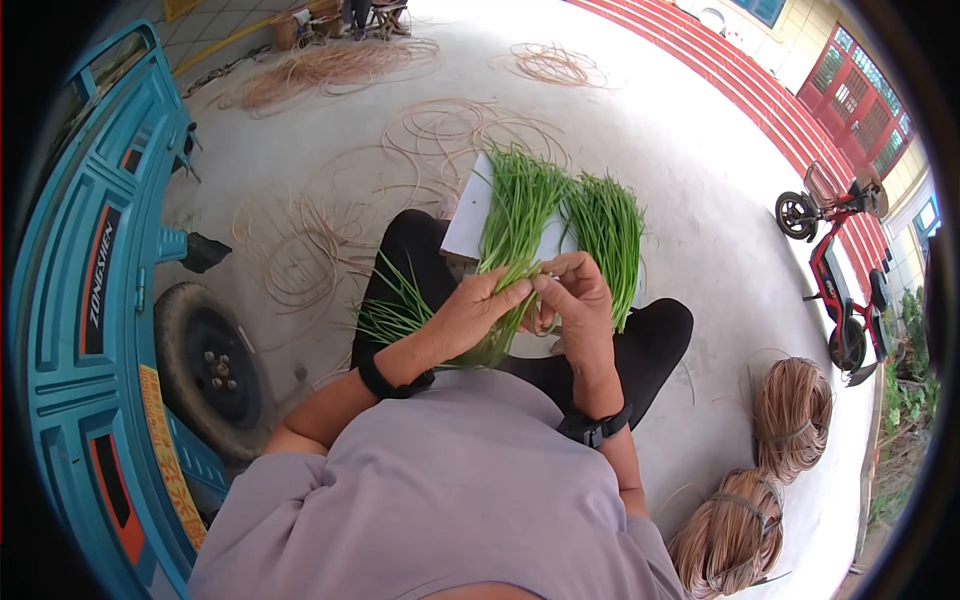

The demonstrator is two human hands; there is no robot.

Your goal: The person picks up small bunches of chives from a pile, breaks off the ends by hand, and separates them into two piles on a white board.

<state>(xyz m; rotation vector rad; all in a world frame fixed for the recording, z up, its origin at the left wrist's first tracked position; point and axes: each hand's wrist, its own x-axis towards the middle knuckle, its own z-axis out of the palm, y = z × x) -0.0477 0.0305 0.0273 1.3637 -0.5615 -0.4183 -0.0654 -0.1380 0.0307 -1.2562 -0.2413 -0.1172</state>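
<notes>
My left hand [478, 312] is closed round the lower part of a bunch of long green stalks [520, 205], which fans out away from me over a white board [466, 222]. Thumb and fingers of my right hand [578, 298] are pinched together at the same bunch, touching near my left thumb; what they pinch is too small to make out. A second green bundle [607, 235] lies to the right on the board. Some loose green stalks [392, 312] rest by my left leg.
A blue vehicle [75, 300] with a wheel [212, 370] stands at the left. Coiled strands [300, 250] lie on the ground ahead. Two tied coils [793, 418] sit at the lower right, near a red scooter [830, 275]. Part of a person [360, 15] shows at the top.
</notes>
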